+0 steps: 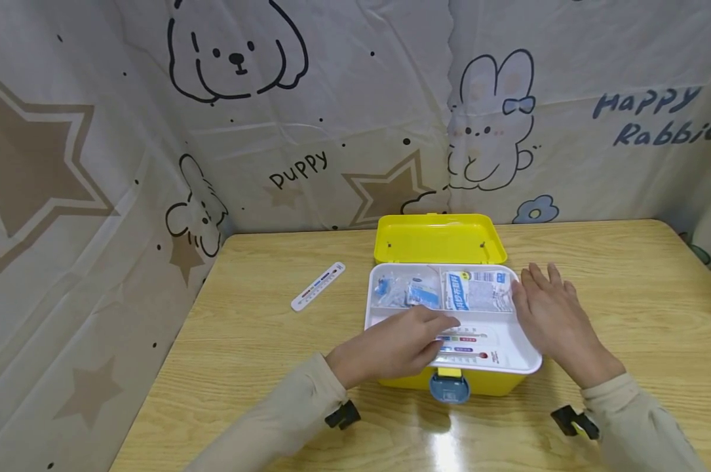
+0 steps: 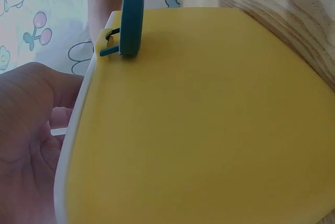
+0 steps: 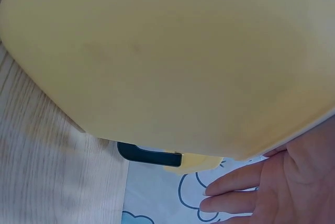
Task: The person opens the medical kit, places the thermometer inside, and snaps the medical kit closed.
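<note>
A yellow box stands on the table with its lid tipped back and a white divided tray at its top. My left hand reaches over the front compartment, its thumb and index finger on either side of a flat thermometer. A second thermometer with a red bulb lies nearer the front rim. The other left fingers are hidden from above. My right hand rests along the tray's right rim with its fingers extended; the right wrist view shows its palm beside the box.
A white thermometer strip lies on the wooden table left of the box. Small packets in clear plastic and a blue-and-white packet fill the tray's back compartments. A blue-grey latch hangs at the front. Behind is a printed curtain.
</note>
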`<state>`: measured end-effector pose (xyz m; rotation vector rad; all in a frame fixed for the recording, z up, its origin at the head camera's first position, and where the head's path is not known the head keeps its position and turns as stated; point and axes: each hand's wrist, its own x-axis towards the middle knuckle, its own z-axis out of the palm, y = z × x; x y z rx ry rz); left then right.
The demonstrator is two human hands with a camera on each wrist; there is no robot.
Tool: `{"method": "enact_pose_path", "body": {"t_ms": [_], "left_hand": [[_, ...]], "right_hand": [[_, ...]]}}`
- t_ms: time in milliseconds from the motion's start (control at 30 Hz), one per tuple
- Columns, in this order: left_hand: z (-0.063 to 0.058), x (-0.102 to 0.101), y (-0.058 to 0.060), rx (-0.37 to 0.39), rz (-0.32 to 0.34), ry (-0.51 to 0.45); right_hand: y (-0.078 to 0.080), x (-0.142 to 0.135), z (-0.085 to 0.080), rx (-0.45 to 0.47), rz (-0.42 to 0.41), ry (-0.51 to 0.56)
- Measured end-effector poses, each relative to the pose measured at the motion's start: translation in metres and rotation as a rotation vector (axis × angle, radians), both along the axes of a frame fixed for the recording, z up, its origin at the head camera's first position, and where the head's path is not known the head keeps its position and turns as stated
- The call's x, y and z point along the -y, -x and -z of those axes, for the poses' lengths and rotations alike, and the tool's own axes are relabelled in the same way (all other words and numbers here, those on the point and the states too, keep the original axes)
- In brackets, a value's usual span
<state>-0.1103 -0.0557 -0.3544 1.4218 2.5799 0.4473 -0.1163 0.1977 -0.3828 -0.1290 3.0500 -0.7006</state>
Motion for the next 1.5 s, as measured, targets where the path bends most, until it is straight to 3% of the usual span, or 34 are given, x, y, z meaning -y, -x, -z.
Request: {"method": "enact_pose_path", "body": {"t_ms": [133,333,467,567,767,967,1233,1367,1500], "left_hand": [[-0.001,0.008,0.000,0.011,-0.040,-0.060],[-0.006,0.039,0.010,-0.035,-0.159,-0.294],[-0.003,0.062,0.027,-0.056,-0.288,-0.389],[0.006,0.081,0.040,-0.053,-0.417,-0.409],[0.027,0.119,0.063,-0.028,-0.653,-0.389],[0.051,0.145,0.077,-0.010,-0.791,-0.333],[0.079,0.164,0.086,0.075,-0.885,-0.237],[0.091,0.169,0.085,0.046,-0.909,-0.154],[0.097,0.168,0.086,0.007,-0.903,-0.128]], "right_hand": [[0.000,0.001,0.000,-0.002,-0.002,0.006],[-0.001,0.001,0.001,-0.017,-0.010,0.008],[0.000,0.000,0.001,-0.022,-0.006,0.003],[0.000,0.000,0.001,-0.026,-0.002,0.005],[0.000,0.000,0.001,-0.031,0.003,0.005],[-0.001,0.000,0.001,-0.035,0.004,0.003],[0.000,-0.001,-0.001,-0.017,-0.006,-0.004],[0.000,0.000,-0.001,-0.010,-0.008,-0.012],[-0.001,0.000,-0.001,-0.012,0.002,-0.011]]}}
